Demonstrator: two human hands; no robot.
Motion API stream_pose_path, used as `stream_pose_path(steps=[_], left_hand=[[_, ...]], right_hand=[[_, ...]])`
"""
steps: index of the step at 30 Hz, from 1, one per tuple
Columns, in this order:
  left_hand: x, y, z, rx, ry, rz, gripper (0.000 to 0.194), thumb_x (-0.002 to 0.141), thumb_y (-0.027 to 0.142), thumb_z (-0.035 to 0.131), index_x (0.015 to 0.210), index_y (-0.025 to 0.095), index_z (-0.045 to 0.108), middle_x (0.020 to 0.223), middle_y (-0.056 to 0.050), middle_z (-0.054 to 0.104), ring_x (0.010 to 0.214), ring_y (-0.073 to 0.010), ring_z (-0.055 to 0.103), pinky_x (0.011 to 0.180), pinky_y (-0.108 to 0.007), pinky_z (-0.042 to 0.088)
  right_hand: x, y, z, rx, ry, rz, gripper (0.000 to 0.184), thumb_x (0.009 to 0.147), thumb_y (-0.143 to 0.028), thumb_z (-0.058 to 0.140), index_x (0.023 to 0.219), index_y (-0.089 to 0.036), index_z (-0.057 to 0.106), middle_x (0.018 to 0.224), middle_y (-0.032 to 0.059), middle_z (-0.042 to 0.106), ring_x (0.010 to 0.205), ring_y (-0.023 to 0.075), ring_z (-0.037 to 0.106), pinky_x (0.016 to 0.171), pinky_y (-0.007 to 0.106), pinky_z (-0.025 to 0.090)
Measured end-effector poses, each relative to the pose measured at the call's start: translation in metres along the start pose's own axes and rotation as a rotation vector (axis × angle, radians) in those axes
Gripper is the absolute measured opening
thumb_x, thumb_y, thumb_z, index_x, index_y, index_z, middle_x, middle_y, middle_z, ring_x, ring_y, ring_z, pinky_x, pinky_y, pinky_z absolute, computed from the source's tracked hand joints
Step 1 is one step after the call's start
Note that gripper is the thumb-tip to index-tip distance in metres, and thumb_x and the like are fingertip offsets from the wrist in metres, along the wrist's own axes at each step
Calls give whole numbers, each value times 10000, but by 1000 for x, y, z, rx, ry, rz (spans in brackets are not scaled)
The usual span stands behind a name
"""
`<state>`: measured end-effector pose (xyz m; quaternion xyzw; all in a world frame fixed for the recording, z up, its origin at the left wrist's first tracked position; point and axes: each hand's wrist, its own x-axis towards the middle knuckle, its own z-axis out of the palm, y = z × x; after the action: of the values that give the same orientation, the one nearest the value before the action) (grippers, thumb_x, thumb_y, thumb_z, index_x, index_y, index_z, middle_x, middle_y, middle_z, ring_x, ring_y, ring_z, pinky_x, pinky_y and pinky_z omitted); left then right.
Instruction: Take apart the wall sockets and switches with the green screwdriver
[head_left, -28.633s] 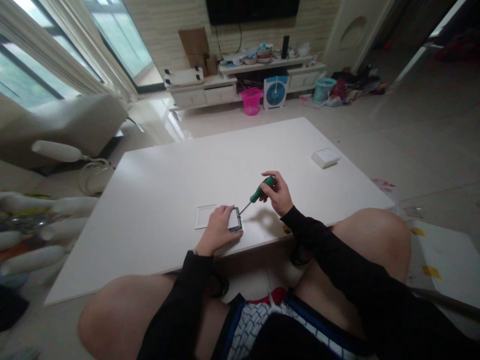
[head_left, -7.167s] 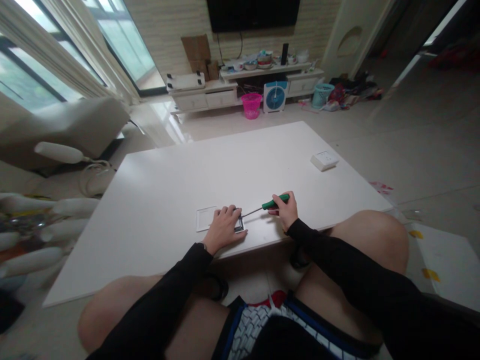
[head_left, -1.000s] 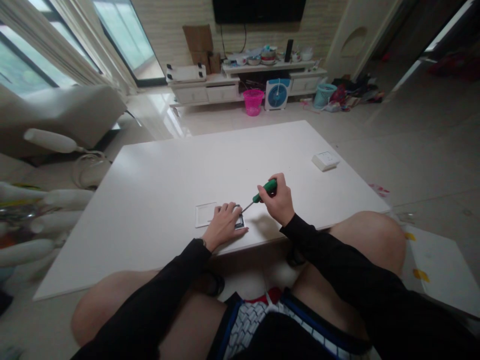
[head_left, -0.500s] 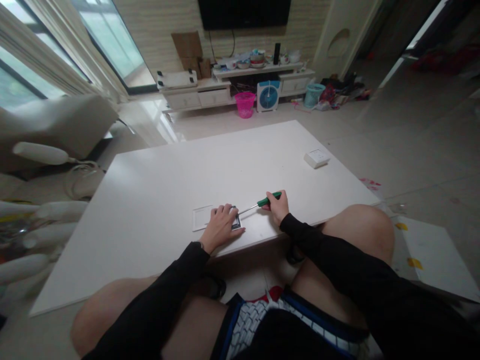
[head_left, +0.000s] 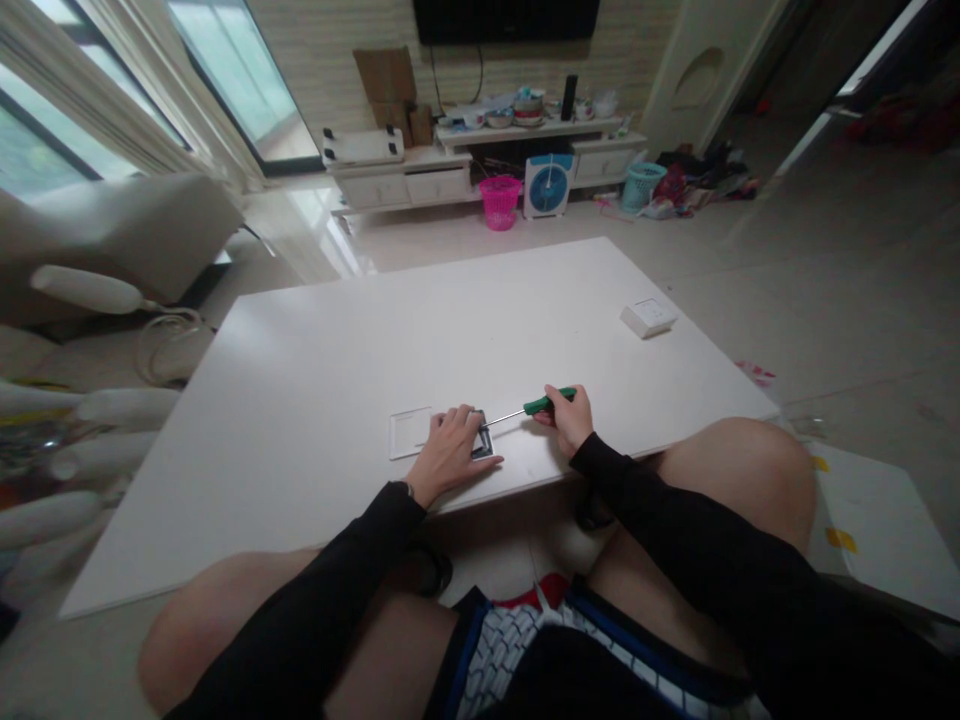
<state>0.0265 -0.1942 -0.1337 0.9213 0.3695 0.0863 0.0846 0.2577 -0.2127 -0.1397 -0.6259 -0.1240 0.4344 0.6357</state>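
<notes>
Closest are the seated person's bare knees (head_left: 202, 600), patterned shorts (head_left: 502, 640) and black sleeves (head_left: 315, 590). Just past them, near the close edge of the white table (head_left: 337, 350), the left hand (head_left: 452, 445) is clamped over a small dark-edged panel (head_left: 486, 446), fingers across its top and thumb along the near side, hiding much of it. The right hand (head_left: 567, 418) is closed around the green handle of a screwdriver (head_left: 541, 406); its shaft slants down leftward to the panel's right side, where the tip is too small to make out. Just left of the left hand, a thin rectangular cover (head_left: 409, 435) lies flat, its right part hidden by the fingers. Farther off, near the table's right edge and well apart from both hands, sits a white wall-socket box (head_left: 649, 319). Beyond, on the floor, stand a pink basket (head_left: 500, 205), a blue-and-white box fan (head_left: 547, 187) and a light-blue basket (head_left: 643, 189), along a white TV stand (head_left: 439, 184).
</notes>
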Motion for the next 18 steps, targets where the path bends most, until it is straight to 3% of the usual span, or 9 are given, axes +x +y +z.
stream_pose_path(steps=[4,8,12,15,18], left_hand=[[0,-4,2,-100,33,-1,571,895,639,710,1181,206,473,1256,-136,596,1168,-332,578,1038,-509,409],[0,-5,2,-201,64,16,410,971,521,652,1150,218,442,1219,-119,589,1246,-318,569,1111,-526,390],[3,-13,-14,-300,154,-45,237,1038,405,523,1151,219,429,1183,-101,573,1164,-276,587,1080,-515,426],[1,-42,-37,-410,248,-156,219,1032,388,513,1144,223,421,1146,-80,542,1075,-232,594,988,-431,497],[-9,-84,-56,-375,147,-241,362,910,364,684,1133,230,431,1101,-55,564,995,-226,609,920,-405,521]], right_hand=[[0,-14,3,6,2,-90,361,863,-316,781,898,-250,428,655,-117,595,521,145,721,447,242,618],[-1,-24,6,38,-9,-161,410,822,-370,822,910,-251,440,681,-120,590,527,141,719,454,242,617],[0,-34,2,97,0,-180,418,823,-382,827,913,-251,440,709,-120,590,546,131,720,485,249,628],[1,-42,-2,122,6,-184,419,835,-388,821,928,-255,436,712,-125,581,542,131,722,497,246,627],[-1,-48,-3,140,-10,-202,421,830,-391,822,940,-257,439,727,-126,580,541,128,723,511,249,631]])
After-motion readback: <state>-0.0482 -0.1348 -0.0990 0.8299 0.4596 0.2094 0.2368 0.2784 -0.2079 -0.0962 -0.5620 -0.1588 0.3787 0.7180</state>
